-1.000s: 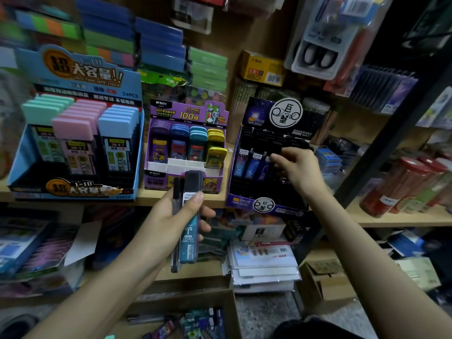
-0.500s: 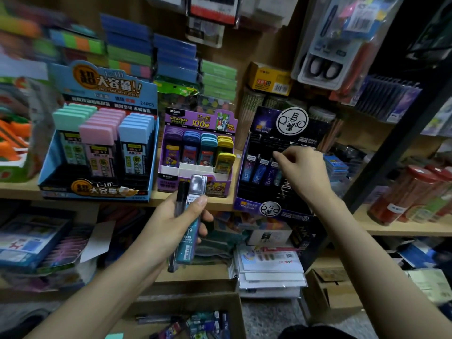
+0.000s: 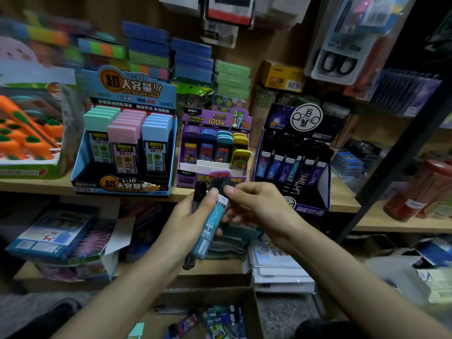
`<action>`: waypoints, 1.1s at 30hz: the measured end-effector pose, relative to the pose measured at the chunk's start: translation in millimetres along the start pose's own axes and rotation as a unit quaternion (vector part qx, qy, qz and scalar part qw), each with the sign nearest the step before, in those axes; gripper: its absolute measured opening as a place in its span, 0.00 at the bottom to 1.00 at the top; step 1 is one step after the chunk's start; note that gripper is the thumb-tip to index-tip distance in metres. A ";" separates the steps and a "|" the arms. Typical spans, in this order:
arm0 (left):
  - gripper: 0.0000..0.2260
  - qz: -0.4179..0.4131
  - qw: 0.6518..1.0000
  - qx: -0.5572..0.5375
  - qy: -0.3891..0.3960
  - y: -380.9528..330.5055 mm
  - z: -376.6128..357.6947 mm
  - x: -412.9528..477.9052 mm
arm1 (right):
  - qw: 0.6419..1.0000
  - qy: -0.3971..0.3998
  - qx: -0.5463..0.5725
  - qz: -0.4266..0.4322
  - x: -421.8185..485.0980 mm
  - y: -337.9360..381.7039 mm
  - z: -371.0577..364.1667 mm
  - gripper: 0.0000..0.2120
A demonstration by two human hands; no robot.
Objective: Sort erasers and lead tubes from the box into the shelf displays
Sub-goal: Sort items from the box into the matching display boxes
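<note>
My left hand grips a few lead tubes upright in front of the shelf; the front one is teal with a black cap, and dark ones stand behind it. My right hand pinches the black top of the teal tube with thumb and forefinger. Behind my hands stands the black display with a row of dark blue and purple lead tubes. The cardboard box with several loose tubes sits on the floor below.
On the wooden shelf stand a blue display of pastel lead cases, a purple display of coloured cases and an orange carrot set. Red-lidded jars stand at right. Packets lie stacked on the lower shelf.
My right hand left the black display and came down-left to the tubes in my left hand, taking hold of the teal tube's top. The camera shifted, so the displays sit lower and further right.
</note>
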State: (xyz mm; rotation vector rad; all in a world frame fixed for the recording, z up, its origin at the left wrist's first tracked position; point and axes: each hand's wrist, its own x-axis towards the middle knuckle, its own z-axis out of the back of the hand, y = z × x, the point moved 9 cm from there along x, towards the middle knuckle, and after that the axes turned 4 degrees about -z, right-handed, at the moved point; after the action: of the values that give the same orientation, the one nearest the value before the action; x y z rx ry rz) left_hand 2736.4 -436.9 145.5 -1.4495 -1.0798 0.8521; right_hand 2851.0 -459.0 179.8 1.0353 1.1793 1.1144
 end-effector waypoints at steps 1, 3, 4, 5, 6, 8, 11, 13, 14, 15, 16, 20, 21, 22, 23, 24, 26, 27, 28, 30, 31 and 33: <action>0.17 0.001 1.000 0.002 -0.004 -0.8 -0.5 -0.2 | 1.000 -0.009 0.015 -0.005 0.0 0.6 3.5 0.09; 0.14 -0.001 1.000 0.013 -0.005 -4.0 -1.7 -0.2 | 0.998 -0.041 0.053 -0.005 1.7 5.2 19.2 0.09; 0.13 -0.004 1.000 0.020 -0.003 -5.8 -1.8 -0.2 | 0.995 -0.067 0.073 0.001 2.6 10.2 32.6 0.09; 0.12 -0.009 1.000 0.027 -0.004 -7.9 -1.6 0.1 | 0.991 -0.098 0.090 0.012 3.1 16.6 49.1 0.08; 0.11 -0.015 0.999 0.030 -0.007 -9.9 -0.4 0.5 | 0.986 -0.131 0.101 0.032 2.7 24.6 68.1 0.08; 0.12 -0.023 0.999 0.027 -0.023 -12.8 2.9 1.7 | 0.973 -0.200 0.070 0.091 -2.2 43.1 109.0 0.07; 0.12 -0.025 0.999 0.009 -0.043 -15.0 5.2 3.1 | 0.933 -0.315 -0.045 0.170 -15.4 58.9 166.7 0.04; 0.12 -0.023 0.999 0.004 -0.047 -15.1 4.8 4.1 | 0.904 -0.367 -0.119 0.183 -18.6 56.1 192.6 0.04; 0.12 -0.023 0.999 0.003 -0.047 -15.0 4.7 4.5 | 0.892 -0.383 -0.158 0.182 -17.8 52.7 201.3 0.05; 0.12 -0.023 0.999 0.003 -0.047 -14.7 4.7 4.7 | 0.881 -0.393 -0.193 0.181 -16.1 48.8 207.3 0.06; 0.12 -0.023 0.999 0.004 -0.048 -14.0 5.0 4.8 | 0.873 -0.397 -0.220 0.180 -14.1 45.4 210.5 0.06; 0.12 -0.022 0.998 0.013 -0.051 -12.3 5.6 3.8 | 0.875 -0.366 -0.260 0.180 -3.4 35.5 206.9 0.07; 0.12 -0.022 0.998 0.014 -0.051 -12.1 5.5 3.8 | 0.878 -0.355 -0.263 0.184 -1.7 36.1 204.4 0.06; 0.11 -0.022 0.998 0.016 -0.050 -12.0 5.6 3.8 | 0.882 -0.344 -0.261 0.188 -0.3 37.4 201.4 0.04; 0.11 -0.021 0.998 0.016 -0.051 -11.7 5.9 4.0 | 0.888 -0.330 -0.257 0.191 1.2 39.0 198.6 0.04; 0.11 -0.019 0.998 0.016 -0.051 -11.3 6.6 3.9 | 0.895 -0.313 -0.256 0.190 3.4 40.4 195.1 0.04; 0.11 -0.015 0.998 0.014 -0.053 -10.7 7.6 4.0 | 0.905 -0.276 -0.267 0.185 9.4 43.6 187.3 0.06; 0.11 -0.014 0.998 0.014 -0.055 -10.3 8.3 4.3 | 0.904 -0.262 -0.283 0.185 12.8 45.6 183.4 0.06; 0.11 -0.014 0.998 0.014 -0.058 -9.9 9.3 4.5 | 0.901 -0.255 -0.298 0.184 15.7 47.3 180.8 0.06; 0.11 -0.013 0.998 0.017 -0.062 -9.3 10.8 5.2 | 0.902 -0.265 -0.294 0.174 22.2 46.0 183.2 0.08; 0.12 -0.015 0.998 0.017 -0.062 -9.3 10.8 5.6 | 0.907 -0.275 -0.277 0.160 25.8 42.6 187.2 0.08; 0.11 -0.021 0.998 0.015 -0.054 -10.0 8.4 6.4 | 0.910 -0.293 -0.262 0.129 32.4 33.8 193.8 0.10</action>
State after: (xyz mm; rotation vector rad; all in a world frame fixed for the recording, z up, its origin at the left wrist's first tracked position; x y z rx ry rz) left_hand 2729.1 -428.0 154.4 -1.3645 -1.1696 0.9228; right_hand 3041.8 -426.8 228.4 1.0083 0.2398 1.1232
